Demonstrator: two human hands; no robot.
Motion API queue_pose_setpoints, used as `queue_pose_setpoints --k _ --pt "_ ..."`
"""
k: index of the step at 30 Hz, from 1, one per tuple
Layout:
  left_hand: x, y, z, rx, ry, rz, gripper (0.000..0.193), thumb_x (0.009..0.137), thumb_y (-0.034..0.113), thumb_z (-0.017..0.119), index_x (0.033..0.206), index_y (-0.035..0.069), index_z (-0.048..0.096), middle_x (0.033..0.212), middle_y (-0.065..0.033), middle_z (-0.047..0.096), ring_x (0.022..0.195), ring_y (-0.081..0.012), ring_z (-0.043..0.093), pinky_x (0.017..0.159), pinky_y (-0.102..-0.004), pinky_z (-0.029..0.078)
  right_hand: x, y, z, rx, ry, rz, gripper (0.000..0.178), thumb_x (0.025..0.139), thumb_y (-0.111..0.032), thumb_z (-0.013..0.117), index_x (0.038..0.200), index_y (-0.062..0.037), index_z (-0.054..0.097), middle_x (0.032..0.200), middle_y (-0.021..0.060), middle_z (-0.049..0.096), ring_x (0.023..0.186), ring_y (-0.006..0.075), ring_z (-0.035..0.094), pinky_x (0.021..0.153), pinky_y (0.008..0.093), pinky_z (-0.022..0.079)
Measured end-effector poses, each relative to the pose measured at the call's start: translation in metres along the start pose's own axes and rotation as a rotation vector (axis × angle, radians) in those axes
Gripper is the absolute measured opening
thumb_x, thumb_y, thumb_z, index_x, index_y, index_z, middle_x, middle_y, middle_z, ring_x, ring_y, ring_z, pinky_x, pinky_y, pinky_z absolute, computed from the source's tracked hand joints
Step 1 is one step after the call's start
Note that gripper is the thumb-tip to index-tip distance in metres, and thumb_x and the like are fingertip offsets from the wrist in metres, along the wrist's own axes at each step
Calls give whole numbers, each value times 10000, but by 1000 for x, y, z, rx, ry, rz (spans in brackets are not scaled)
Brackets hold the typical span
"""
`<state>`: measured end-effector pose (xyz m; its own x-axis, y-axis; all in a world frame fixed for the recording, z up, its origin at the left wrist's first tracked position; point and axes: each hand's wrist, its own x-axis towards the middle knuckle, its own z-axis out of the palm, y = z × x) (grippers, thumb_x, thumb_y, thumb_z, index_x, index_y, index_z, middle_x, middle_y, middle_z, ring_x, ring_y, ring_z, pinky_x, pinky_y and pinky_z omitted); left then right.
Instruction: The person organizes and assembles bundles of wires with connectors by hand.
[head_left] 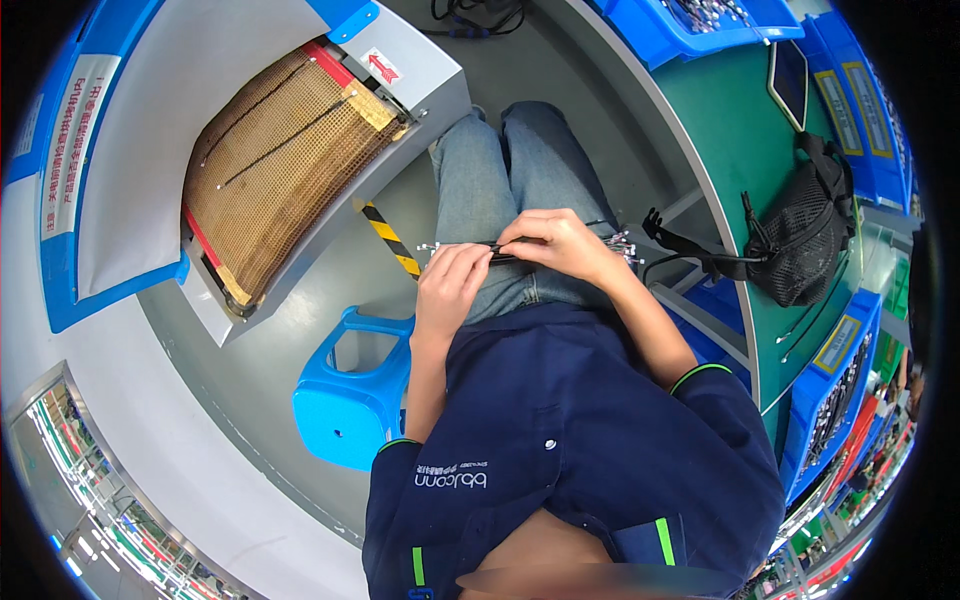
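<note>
Over my lap, both hands are closed on a bundle of thin black cables (507, 254). Small pale connectors (622, 246) show at the bundle's right end, and a few more stick out past my left hand. My left hand (453, 280) wraps the left part of the bundle. My right hand (562, 243) pinches the cables near the middle, its fingertips close to those of the left. The fingers hide much of the cables between them.
At the left, a brown mesh conveyor belt (285, 165) carries separate black cables. A blue stool (345, 415) stands beside my left arm. On the green table (705, 110) at the right lie a black mesh bag (805, 235) and a dark-screened device (788, 84). A blue bin (665, 35) holds connectors.
</note>
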<state>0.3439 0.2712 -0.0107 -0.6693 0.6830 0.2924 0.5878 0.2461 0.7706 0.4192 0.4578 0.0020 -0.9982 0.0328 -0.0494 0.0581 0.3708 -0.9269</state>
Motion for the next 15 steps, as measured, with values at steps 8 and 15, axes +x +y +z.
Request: queue_pose_setpoints --k 8,15 --pt "-6 -7 8 -40 -1 -62 139 746 -18 706 868 21 651 817 -71 657 676 -182 616 618 -288 494 -3 11 -4 -47 21 -104 98 787 -63 703 866 -10 683 792 100 636 702 219 625 604 313 490" --pt "-3 -10 10 -27 32 -4 157 730 -31 716 858 17 640 810 -72 656 706 -200 625 615 -289 506 -2 11 -7 -54 15 -113 95 802 -69 695 872 -9 670 789 95 628 691 219 616 603 315 488"
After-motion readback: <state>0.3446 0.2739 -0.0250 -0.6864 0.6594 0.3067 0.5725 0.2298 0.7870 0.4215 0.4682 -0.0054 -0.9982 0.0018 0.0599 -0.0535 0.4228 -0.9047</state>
